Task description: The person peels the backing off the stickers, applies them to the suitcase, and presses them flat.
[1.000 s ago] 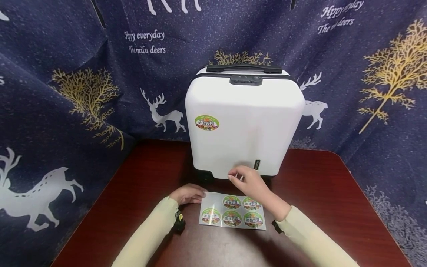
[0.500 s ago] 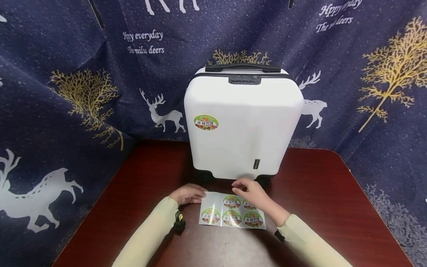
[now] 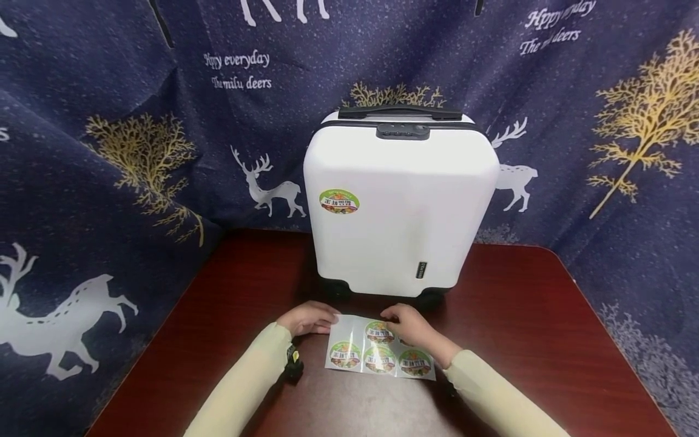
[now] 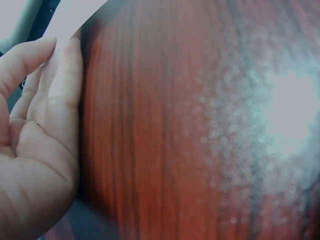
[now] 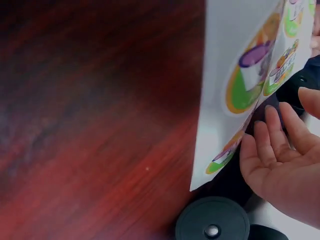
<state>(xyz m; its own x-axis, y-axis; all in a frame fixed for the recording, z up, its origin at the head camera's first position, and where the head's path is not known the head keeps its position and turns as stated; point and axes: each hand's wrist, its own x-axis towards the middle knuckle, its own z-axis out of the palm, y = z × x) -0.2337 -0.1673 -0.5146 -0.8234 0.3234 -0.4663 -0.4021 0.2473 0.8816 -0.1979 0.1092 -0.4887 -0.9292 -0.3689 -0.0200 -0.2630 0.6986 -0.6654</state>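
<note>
A glossy white sheet of round fruit stickers lies on the table in the head view, with a bare space at its far left. My left hand pinches its far left corner between thumb and finger, as the left wrist view shows. Over the sheet's far right part is my right hand, covering much of one sticker. In the right wrist view the right hand's fingers are loosely bent beside the sheet's edge, the thumb apart, nothing between them. Behind stands a white suitcase bearing one oval fruit sticker.
The suitcase stands upright on black wheels near the back of the dark red table. A blue curtain with deer and tree prints hangs behind it.
My right hand has come down and nearer, from in front of the suitcase's lower edge to the sheet's far right part. The left hand stays at the corner.
</note>
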